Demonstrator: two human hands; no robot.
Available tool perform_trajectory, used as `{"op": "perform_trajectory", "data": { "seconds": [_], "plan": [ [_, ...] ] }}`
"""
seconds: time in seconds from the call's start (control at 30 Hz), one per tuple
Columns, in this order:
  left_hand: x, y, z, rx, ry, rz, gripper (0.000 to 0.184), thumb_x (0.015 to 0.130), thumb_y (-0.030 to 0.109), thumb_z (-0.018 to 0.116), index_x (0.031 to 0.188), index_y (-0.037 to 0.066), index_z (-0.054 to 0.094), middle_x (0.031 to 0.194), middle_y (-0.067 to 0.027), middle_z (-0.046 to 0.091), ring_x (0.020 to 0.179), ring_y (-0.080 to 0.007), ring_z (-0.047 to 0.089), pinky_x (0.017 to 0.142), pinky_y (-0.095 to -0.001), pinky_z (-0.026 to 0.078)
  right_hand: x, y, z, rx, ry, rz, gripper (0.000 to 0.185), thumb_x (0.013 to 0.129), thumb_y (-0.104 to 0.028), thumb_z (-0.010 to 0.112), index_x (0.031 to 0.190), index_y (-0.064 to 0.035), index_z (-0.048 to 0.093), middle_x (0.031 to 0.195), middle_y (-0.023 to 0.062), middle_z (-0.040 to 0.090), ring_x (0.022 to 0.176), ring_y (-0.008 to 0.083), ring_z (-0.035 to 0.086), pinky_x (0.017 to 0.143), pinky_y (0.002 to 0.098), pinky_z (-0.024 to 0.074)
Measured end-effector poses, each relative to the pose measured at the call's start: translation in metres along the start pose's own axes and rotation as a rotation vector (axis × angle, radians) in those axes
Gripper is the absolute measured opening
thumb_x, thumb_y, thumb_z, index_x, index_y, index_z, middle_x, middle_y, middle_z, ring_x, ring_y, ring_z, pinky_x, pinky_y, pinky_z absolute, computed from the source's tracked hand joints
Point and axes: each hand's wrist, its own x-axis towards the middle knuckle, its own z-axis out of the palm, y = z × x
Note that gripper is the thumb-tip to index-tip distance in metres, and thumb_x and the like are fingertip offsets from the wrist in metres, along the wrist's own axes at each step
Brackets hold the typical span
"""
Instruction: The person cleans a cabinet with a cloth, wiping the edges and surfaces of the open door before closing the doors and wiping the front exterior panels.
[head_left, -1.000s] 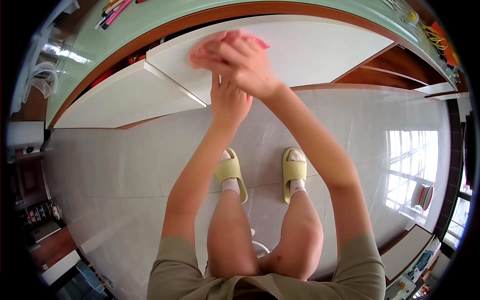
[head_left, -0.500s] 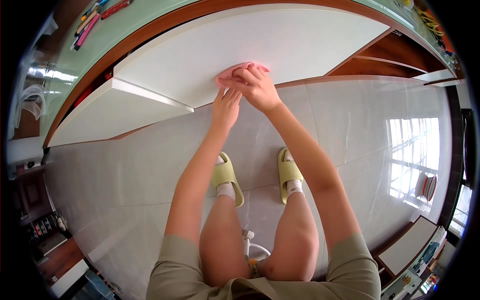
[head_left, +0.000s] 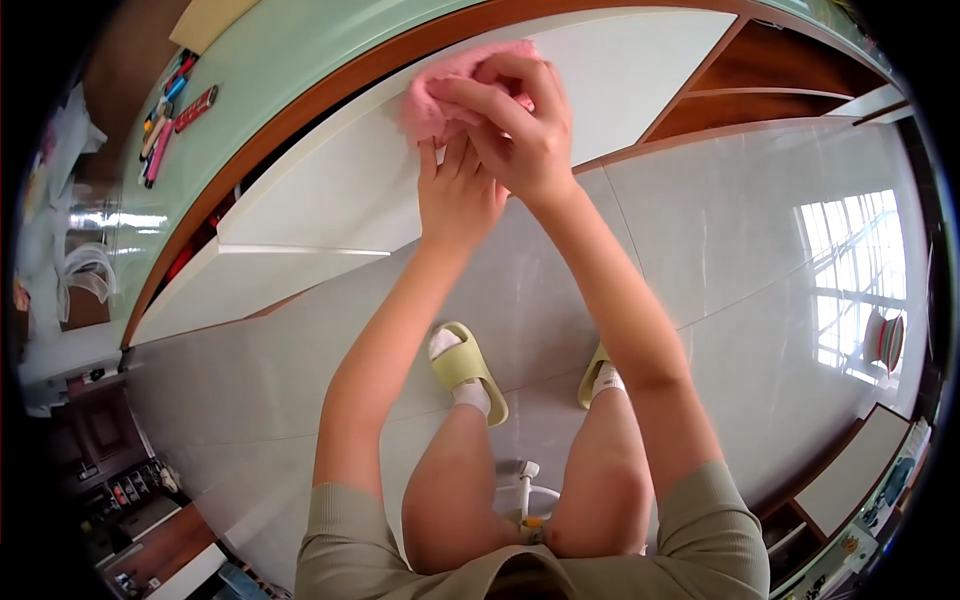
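Note:
A crumpled pink cloth (head_left: 440, 100) lies against the white drawer front (head_left: 340, 180), near its upper edge. My right hand (head_left: 525, 125) has its fingers bent round the right part of the cloth. Just below and to the left, my left hand (head_left: 460, 195) rests against the drawer front with its fingers spread, their tips at the cloth's lower edge. The two hands overlap slightly at the left thumb. A second white front (head_left: 240, 285) stands out at the lower left.
Pens and markers (head_left: 158, 140) lie on the green glass top (head_left: 240, 90). Open wooden shelves (head_left: 760, 75) are at the upper right. Below are the grey tiled floor (head_left: 290, 390), my feet in green slippers (head_left: 462, 362), and a low cabinet (head_left: 850, 470) at the lower right.
The cloth and my right hand have gone down the drawer front and back up to its upper edge. My left hand stays close beneath. The view has turned, showing more of the glass top.

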Motion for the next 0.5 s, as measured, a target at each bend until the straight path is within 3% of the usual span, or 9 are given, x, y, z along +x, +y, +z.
{"op": "perform_trajectory", "data": {
  "seconds": [0.07,0.17,0.27,0.3,0.4,0.5],
  "plan": [
    [-0.001,-0.002,0.006,0.014,-0.110,0.046,0.045,0.072,0.017,0.067,0.113,0.002,0.055,0.107,-0.0067,0.059,0.101,-0.0246,0.052,0.092,-0.0489,0.035,-0.029,0.012,-0.004,-0.032,0.013,0.140,0.035,0.060,0.007,0.066,0.089,-0.0116,0.070,0.092,0.0044,0.053,0.076,0.0200,0.052,0.059,0.0301,0.0461],
    [-0.024,-0.001,0.035,-0.089,-0.301,-0.082,0.039,0.076,0.002,0.061,0.112,0.014,0.061,0.106,0.0013,0.061,0.105,-0.0181,0.054,0.084,-0.0338,0.049,-0.083,0.024,-0.008,-0.011,0.031,0.411,0.034,0.065,0.011,0.062,0.092,-0.0083,0.067,0.094,0.0072,0.052,0.076,0.0192,0.053,0.057,0.0279,0.0478],
    [-0.066,0.001,0.073,-0.352,-0.422,-0.248,0.044,0.071,0.000,0.061,0.114,0.008,0.058,0.107,0.0002,0.060,0.096,-0.0218,0.056,0.083,-0.0361,0.048,-0.136,0.033,-0.010,-0.065,0.031,0.568,0.035,0.067,0.012,0.061,0.096,-0.0069,0.063,0.097,0.0090,0.054,0.077,0.0202,0.056,0.057,0.0274,0.0490],
    [-0.078,0.002,0.087,-0.368,-0.341,-0.178,0.048,0.069,-0.005,0.059,0.115,0.011,0.059,0.110,0.0012,0.060,0.101,-0.0213,0.055,0.079,-0.0341,0.052,-0.148,0.035,-0.013,-0.095,0.032,0.618,0.036,0.067,0.011,0.061,0.097,-0.0068,0.063,0.098,0.0092,0.055,0.077,0.0206,0.057,0.057,0.0275,0.0492],
    [-0.084,0.007,0.092,-0.367,-0.290,-0.047,0.050,0.069,0.000,0.061,0.118,0.011,0.057,0.112,-0.0009,0.059,0.107,-0.0220,0.053,0.089,-0.0367,0.047,-0.154,0.033,-0.017,-0.095,0.016,0.713,0.037,0.064,0.009,0.066,0.096,-0.0089,0.063,0.098,0.0079,0.055,0.081,0.0238,0.058,0.059,0.0318,0.0505],
    [-0.074,0.007,0.076,-0.031,-0.337,0.199,0.039,0.078,0.009,0.059,0.117,0.004,0.057,0.111,-0.0020,0.059,0.111,-0.0183,0.052,0.101,-0.0364,0.038,-0.137,0.030,-0.021,-0.034,0.008,0.627,0.033,0.064,0.010,0.066,0.092,-0.0064,0.063,0.095,0.0067,0.057,0.079,0.0204,0.058,0.058,0.0286,0.0498]
  ]
}}
